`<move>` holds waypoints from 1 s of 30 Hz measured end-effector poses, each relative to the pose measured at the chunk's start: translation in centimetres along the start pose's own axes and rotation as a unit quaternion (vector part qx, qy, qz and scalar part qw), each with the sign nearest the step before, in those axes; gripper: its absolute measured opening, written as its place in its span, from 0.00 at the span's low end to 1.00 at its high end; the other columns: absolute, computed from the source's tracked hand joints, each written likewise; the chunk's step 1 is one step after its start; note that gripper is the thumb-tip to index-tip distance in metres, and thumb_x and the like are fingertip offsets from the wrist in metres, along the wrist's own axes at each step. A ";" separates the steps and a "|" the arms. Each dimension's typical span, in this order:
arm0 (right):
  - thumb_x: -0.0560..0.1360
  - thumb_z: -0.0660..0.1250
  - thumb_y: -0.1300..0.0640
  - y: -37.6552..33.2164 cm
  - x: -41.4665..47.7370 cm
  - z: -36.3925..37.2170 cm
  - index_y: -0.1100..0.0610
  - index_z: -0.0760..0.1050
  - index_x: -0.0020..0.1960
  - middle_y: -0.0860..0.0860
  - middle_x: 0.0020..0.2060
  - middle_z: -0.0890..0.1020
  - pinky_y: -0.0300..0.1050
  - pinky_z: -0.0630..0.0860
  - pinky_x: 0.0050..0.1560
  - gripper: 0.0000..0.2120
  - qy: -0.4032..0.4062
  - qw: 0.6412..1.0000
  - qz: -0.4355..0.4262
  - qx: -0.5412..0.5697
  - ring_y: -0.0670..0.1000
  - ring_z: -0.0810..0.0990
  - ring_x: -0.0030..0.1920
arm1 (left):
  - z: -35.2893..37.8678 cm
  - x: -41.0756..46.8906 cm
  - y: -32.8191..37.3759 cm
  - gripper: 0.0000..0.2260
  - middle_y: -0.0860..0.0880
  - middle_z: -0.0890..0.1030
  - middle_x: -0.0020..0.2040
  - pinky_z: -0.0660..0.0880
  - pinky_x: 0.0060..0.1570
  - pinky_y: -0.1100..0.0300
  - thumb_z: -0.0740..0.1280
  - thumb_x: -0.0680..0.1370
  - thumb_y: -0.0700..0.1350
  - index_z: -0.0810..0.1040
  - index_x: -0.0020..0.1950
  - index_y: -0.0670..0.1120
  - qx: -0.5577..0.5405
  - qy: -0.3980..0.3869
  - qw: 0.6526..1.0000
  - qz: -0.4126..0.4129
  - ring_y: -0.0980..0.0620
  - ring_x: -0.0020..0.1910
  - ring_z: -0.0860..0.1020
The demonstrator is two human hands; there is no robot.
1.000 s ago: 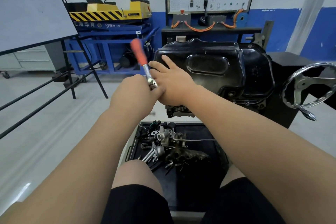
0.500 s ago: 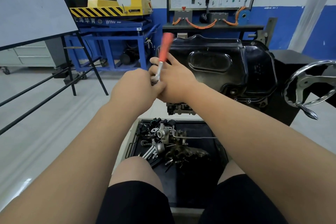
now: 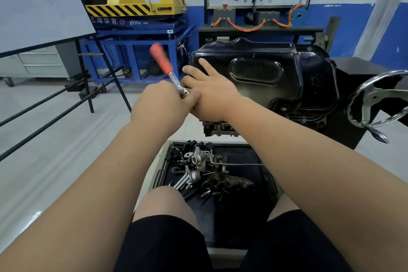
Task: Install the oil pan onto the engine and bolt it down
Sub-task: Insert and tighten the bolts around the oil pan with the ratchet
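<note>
The black oil pan (image 3: 254, 68) sits upside down on top of the engine (image 3: 218, 128), which is mounted on a stand. My left hand (image 3: 159, 106) grips the metal head of a ratchet wrench at the pan's near left corner; its blurred red handle (image 3: 161, 59) sticks up and leans left. My right hand (image 3: 212, 95) lies on the pan beside the ratchet head, its fingers straight and spread on the black surface. The bolt and socket are hidden under my hands.
A black parts tray (image 3: 242, 157) with several loose bolts, brackets and metal parts lies below the engine, between my knees. A chrome handwheel (image 3: 375, 99) juts out at right. Black rails (image 3: 44, 112) and an easel board (image 3: 39, 2) stand at left, a blue lift cart (image 3: 136, 28) behind.
The red handle swung from leaning left to leaning right, and now leans left again. Both hands stayed at the pan's left corner.
</note>
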State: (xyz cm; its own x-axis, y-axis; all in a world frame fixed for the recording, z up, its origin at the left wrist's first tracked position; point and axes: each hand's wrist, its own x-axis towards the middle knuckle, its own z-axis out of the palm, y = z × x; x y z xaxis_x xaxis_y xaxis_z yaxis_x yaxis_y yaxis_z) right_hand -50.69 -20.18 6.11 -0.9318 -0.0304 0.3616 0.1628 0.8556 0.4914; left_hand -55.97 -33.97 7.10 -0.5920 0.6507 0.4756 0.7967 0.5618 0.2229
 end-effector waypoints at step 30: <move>0.69 0.42 0.45 0.1 0.0 -0.3 0.52 0.72 0.65 0.50 0.65 0.72 0.59 0.44 0.73 0.32 -0.003 1.000 -0.019 -0.013 0.55 0.56 0.74 | 0.4 -0.1 0.4 0.17 0.48 0.74 0.32 0.63 0.28 0.59 0.59 0.77 0.57 0.74 0.39 0.46 -0.023 -0.038 0.999 0.002 0.48 0.34 0.75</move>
State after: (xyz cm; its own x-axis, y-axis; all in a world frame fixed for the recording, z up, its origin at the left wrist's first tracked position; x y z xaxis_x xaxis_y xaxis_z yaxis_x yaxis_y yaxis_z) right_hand -50.55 -20.27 6.41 -0.9398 -0.0594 0.3366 0.1350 0.8402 0.5252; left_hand -55.65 -33.59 6.85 -0.5956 0.6903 0.4108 0.8023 0.5364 0.2618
